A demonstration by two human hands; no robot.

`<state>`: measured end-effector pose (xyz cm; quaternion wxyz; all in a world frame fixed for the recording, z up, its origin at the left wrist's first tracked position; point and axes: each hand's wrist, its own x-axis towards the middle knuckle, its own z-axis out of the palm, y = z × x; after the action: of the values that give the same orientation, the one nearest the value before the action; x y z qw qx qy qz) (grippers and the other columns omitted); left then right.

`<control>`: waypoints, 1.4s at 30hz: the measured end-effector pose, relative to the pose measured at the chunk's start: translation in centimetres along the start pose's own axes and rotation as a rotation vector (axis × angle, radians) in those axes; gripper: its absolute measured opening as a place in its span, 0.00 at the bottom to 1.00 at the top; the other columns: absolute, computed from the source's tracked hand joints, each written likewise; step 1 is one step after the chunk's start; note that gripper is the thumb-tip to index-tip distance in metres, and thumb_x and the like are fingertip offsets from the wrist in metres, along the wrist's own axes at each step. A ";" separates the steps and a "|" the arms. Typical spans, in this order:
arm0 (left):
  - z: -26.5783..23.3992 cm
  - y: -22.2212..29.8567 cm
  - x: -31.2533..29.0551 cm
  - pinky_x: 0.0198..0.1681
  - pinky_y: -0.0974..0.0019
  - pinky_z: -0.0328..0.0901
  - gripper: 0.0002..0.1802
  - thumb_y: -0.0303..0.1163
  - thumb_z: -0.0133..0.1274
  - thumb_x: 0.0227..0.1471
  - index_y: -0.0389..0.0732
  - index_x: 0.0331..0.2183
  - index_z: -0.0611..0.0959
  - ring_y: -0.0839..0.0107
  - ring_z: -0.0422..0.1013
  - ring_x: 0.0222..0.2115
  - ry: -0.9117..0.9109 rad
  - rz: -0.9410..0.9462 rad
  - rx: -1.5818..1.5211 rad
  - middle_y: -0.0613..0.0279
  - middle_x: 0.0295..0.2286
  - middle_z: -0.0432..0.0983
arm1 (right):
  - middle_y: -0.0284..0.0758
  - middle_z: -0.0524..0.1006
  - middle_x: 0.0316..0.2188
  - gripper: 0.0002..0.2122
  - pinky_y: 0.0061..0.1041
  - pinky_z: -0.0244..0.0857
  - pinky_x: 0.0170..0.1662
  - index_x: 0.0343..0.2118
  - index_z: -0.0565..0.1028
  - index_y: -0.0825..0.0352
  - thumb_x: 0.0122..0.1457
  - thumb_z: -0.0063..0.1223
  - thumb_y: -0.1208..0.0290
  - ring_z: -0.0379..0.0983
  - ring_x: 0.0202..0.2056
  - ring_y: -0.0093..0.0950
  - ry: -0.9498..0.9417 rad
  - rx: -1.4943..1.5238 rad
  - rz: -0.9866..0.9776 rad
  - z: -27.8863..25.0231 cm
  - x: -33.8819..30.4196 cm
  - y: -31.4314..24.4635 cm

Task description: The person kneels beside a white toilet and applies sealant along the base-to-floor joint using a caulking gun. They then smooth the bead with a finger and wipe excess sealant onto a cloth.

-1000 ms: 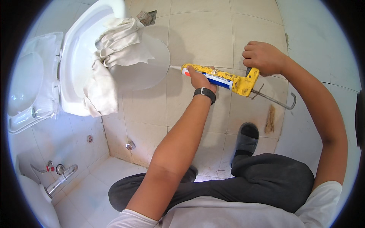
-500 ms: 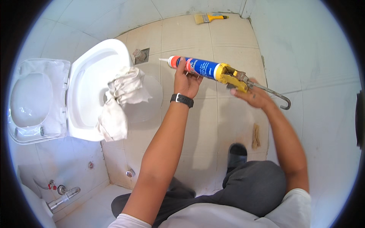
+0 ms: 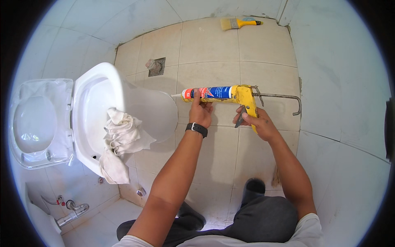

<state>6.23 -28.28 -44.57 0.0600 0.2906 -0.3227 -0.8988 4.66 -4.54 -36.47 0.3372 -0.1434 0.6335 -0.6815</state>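
Head view: held roughly level over the tiled floor (image 3: 263, 45), a yellow caulking gun (image 3: 245, 95) loaded with a sealant cartridge (image 3: 218, 93), aimed nozzle (image 3: 176, 95) first at the toilet pedestal (image 3: 154, 111) (touching or just short of it, hard to tell from above). Cradled near its front from below in the left hand (image 3: 200, 113); at the rear, wrapped by the right hand (image 3: 261, 123) around the pistol grip (image 3: 251, 111) and dark trigger (image 3: 240, 117), cannot tell how hard squeezed. Probably stiff and fairly heavy, more so toward the metal rear with its hooked rod (image 3: 284, 96); likely slick along the smooth cartridge. Best taken by the pistol grip, supported under the front; better not by the nozzle, probably thin and easily bent. On the cartridge, a blue and orange-red label (image 3: 222, 91), with bold white lettering and finer print too small to make out.
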 end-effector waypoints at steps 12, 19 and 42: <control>0.2 0.3 1.5 0.66 0.27 0.28 0.36 0.66 0.55 0.55 0.49 0.53 0.74 0.67 0.60 0.61 0.059 0.024 0.002 0.66 0.53 0.71 | 0.37 0.81 0.37 0.22 0.29 0.72 0.48 0.48 0.73 0.71 0.63 0.56 0.55 0.77 0.43 0.28 -0.004 -0.015 0.003 -0.8 2.6 1.3; 0.4 0.6 1.3 0.63 0.19 0.24 0.39 0.65 0.55 0.55 0.48 0.57 0.70 0.64 0.55 0.65 0.050 0.002 -0.038 0.62 0.59 0.64 | 0.37 0.81 0.36 0.22 0.29 0.73 0.48 0.48 0.73 0.70 0.63 0.56 0.54 0.78 0.42 0.28 -0.002 0.001 -0.009 -0.8 2.9 2.0; 0.4 1.5 2.4 0.61 0.17 0.21 0.32 0.61 0.59 0.54 0.50 0.51 0.74 0.63 0.63 0.60 0.076 -0.004 -0.090 0.62 0.52 0.72 | 0.31 0.76 0.20 0.15 0.24 0.69 0.28 0.29 0.74 0.65 0.63 0.57 0.57 0.74 0.21 0.23 0.074 -0.128 0.070 -0.8 4.6 1.4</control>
<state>3.89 -29.98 -44.54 0.0831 0.3222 -0.2789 -0.9008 1.23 -6.84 -38.94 0.3274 -0.1169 0.6923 -0.6324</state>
